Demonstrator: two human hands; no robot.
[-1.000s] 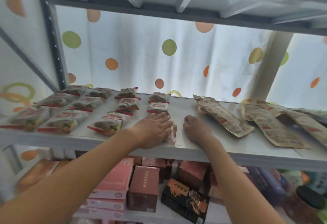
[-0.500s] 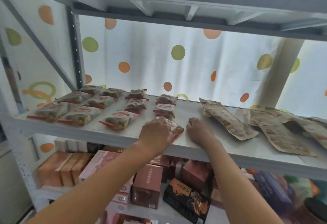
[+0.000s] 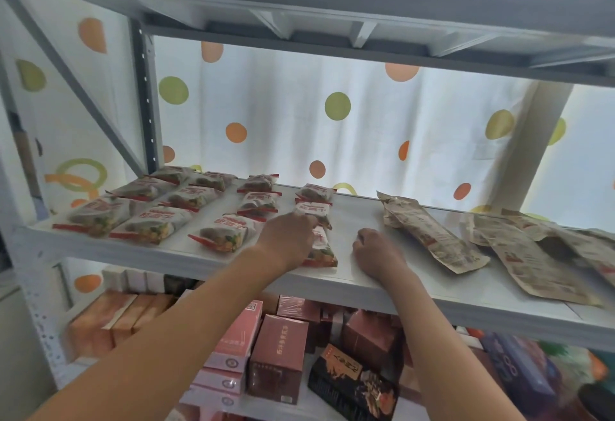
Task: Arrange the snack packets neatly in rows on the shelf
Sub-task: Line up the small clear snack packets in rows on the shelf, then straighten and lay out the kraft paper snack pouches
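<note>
left hand [image 3: 289, 240] has straightened the front packet [image 3: 322, 249]; right hand [image 3: 377, 249] unmoved

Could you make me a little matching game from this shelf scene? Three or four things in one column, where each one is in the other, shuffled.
Things:
1. front snack packet
2. brown paper pouch
3. pink boxes
4. right hand

Places:
A. on the lower shelf, below the person's arms
B. under the left hand, at the shelf's front edge
C. resting on bare shelf between the packets and the pouches
D. lying flat on the shelf's right part

Pairs: 1-B, 2-D, 3-A, 4-C
</note>
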